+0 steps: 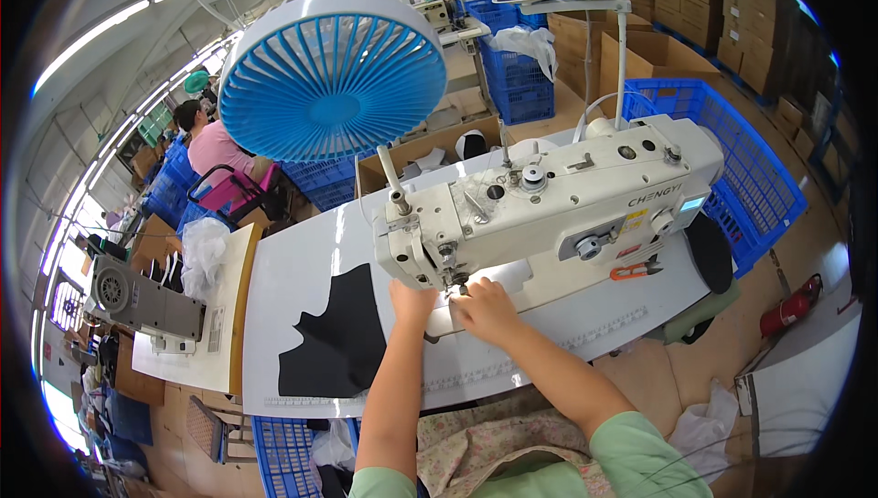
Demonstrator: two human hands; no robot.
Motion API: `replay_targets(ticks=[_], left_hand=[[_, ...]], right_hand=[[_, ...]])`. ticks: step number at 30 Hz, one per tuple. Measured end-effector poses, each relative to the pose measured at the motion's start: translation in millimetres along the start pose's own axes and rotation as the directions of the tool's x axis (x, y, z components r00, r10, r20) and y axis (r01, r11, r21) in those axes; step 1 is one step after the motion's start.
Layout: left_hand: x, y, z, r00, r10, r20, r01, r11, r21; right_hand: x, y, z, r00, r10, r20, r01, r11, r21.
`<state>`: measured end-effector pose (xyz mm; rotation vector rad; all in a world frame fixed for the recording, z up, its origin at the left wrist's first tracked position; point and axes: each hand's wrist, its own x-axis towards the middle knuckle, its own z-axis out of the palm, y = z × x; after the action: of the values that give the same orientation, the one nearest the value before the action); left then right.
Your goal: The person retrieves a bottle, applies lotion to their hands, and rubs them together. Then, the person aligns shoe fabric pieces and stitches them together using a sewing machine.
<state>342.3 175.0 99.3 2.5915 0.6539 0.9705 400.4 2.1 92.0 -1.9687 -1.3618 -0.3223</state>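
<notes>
A white industrial sewing machine [558,205] stands across the table in front of me. Under its needle end, my left hand [412,301] reaches in from the left, and the machine head hides its fingers. My right hand [489,310] is just right of the needle area, its fingers bent and pinched together. Whatever they hold is too small or hidden to make out. Left of my left forearm, a black cut fabric piece [337,342] with a notched edge lies flat on the white table [283,292]. Orange-handled thread snips [635,268] rest on the machine's bed, to the right.
A blue-grilled fan [334,86] hangs above the table's left part. Blue crates stand behind, with one blue crate [759,173] beyond the machine's right end. Another crate [291,457] sits below the front edge. A person in pink [219,146] sits far left; a fire extinguisher [791,304] stands right.
</notes>
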Motion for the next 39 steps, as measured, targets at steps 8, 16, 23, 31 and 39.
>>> replay_targets(ticks=[8, 16, 23, 31, 39], left_hand=[[-16.2, -3.8, -36.8, 0.928, -0.189, 0.322, 0.015, 0.881, 0.473], [-88.1, -19.2, -128.5, 0.754, -0.527, 0.392, 0.175, 0.737, 0.653], [-144.7, 27.3, -161.1, 0.739, -0.296, 0.605, -0.023, 0.886, 0.462], [-137.1, -0.6, -159.5, 0.9, 0.151, 0.41, -0.223, 0.965, 0.135], [-159.8, -21.2, -136.9, 0.991, 0.124, 0.054, -0.124, 0.992, -0.013]], right_hand=[[2.1, 13.5, -0.9, 1.0, 0.011, 0.026, -0.016, 0.978, 0.207], [2.0, 15.0, -4.4, 0.999, 0.03, 0.018, -0.033, 0.969, 0.246], [-14.2, -30.0, -7.6, 0.979, -0.072, 0.193, -0.008, 0.923, 0.384], [-42.9, -91.0, 28.4, 0.954, -0.288, 0.083, 0.272, 0.948, 0.164], [-46.6, -85.2, 30.6, 0.954, -0.268, 0.137, 0.243, 0.955, 0.171]])
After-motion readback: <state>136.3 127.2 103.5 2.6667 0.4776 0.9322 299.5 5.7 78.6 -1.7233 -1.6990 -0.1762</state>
